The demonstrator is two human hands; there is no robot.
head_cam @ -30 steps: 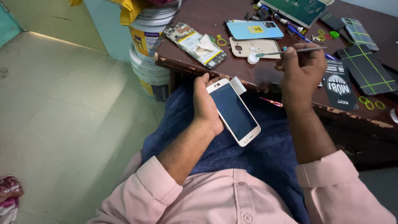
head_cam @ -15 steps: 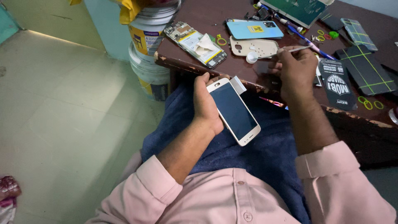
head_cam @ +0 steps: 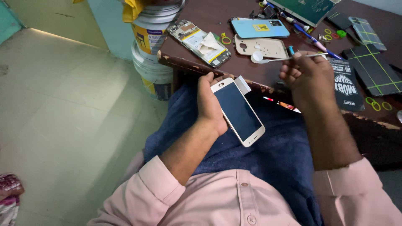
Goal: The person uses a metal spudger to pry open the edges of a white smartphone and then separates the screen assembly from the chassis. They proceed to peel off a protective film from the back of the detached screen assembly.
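Observation:
My left hand (head_cam: 208, 101) grips a white smartphone (head_cam: 238, 110) with a dark screen, held face up over my lap below the table edge. A small white tab sticks out at the phone's top right corner. My right hand (head_cam: 307, 76) is raised over the brown table (head_cam: 209, 19) and pinches a thin metal tool (head_cam: 289, 58) whose round white tip points left, just above a beige phone back cover (head_cam: 268, 46).
On the table lie an opened phone with bare insides (head_cam: 200, 37), a blue phone (head_cam: 259, 28), dark screen-guard packets (head_cam: 370, 67), green rubber bands and pens. Stacked paint buckets (head_cam: 153, 46) stand left of the table on a pale tiled floor.
My right hand has shifted slightly toward me along the table with the tool. The phone in my left hand has stayed in place.

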